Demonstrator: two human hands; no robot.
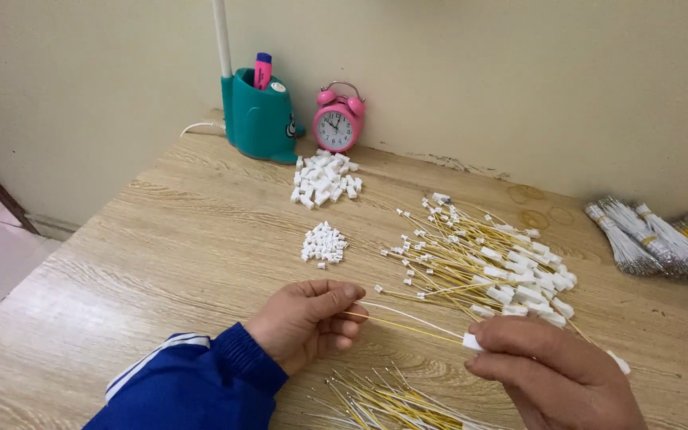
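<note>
My left hand (308,320), in a blue sleeve, pinches the free ends of a yellow wire and a white wire (412,322). My right hand (551,370) grips the small white connector (472,342) at the wires' other end. The wires stretch between both hands just above the wooden table (161,255). Below them lies a loose bundle of yellow and white wires (380,402). A pile of finished wires with white connectors (487,267) lies right behind my right hand.
Two heaps of white connectors lie behind: a small one (324,243) and a larger one (324,179). A teal lamp base with a pink marker (258,115) and a pink alarm clock (338,119) stand by the wall. Bundled wires (654,239) rest at far right.
</note>
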